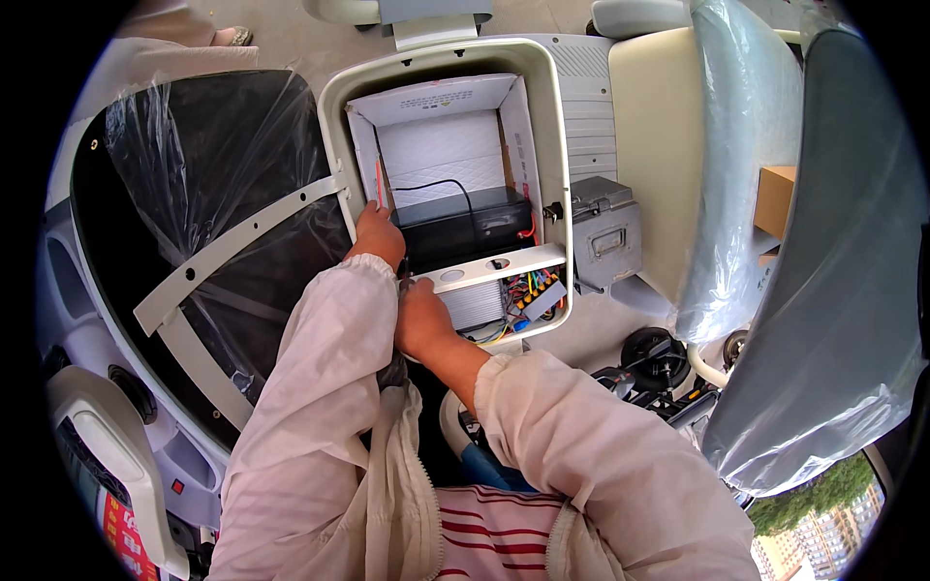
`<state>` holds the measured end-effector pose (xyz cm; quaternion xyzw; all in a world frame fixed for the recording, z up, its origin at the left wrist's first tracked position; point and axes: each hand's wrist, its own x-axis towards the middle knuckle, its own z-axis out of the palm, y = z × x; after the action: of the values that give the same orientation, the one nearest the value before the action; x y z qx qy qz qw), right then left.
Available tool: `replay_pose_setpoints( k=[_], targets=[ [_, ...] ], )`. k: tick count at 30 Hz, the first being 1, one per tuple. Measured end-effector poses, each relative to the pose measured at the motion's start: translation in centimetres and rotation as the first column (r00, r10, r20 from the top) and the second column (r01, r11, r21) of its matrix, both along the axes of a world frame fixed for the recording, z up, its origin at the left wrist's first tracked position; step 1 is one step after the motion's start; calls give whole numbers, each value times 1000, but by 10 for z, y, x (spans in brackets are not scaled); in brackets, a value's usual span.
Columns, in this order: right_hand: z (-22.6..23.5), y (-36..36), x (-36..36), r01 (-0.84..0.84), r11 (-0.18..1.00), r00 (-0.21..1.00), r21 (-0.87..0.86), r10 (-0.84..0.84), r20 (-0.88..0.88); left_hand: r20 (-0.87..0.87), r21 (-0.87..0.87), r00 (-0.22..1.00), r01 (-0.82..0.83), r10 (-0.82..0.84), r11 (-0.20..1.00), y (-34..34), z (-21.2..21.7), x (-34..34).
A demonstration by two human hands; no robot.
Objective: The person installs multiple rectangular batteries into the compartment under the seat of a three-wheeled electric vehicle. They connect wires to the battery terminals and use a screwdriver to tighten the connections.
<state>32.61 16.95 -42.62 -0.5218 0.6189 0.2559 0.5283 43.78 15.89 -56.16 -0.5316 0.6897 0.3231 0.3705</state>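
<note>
My left hand (379, 235) is closed at the left wall of a cream storage compartment (336, 126), by the edge of a white cardboard box (441, 105) set inside it. A thin red strip shows just above its fingers. My right hand (424, 318) is closed at the left end of a cream crossbar (518, 262); something dark shows at its fingertips, too small to name. Between the hands and the box's far wall lies a black case (465, 223) with a black cable (436, 184) looping over it. Nearer than the crossbar sit a finned metal unit (477, 303) and bundled coloured wires (533, 290).
On the left leans a black seat (232, 145) under clear plastic, with a cream bracket (247, 232). A grey metal box (607, 232) stands right of the compartment. Farther right are plastic-wrapped seat parts (731, 174), a dark panel (838, 252) and a small wheel (654, 356).
</note>
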Motion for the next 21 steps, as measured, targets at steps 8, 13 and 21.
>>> replay_pose_setpoints(
  k=[8, 13, 21],
  targets=[
    [15, -19, 2, -330, 944, 940, 6, 328, 91, -27, -69, 999, -18, 16, 997, 4, -3, -2],
    [0, -10, -3, -176, 984, 983, 8, 176, 48, -26, -50, 999, -25, 23, 998, -2, 7, -4],
    [-10, -16, -2, -236, 967, 970, 92, 230, 73, -69, -196, 998, -15, 2, 980, 7, 2, 1]
  ],
)
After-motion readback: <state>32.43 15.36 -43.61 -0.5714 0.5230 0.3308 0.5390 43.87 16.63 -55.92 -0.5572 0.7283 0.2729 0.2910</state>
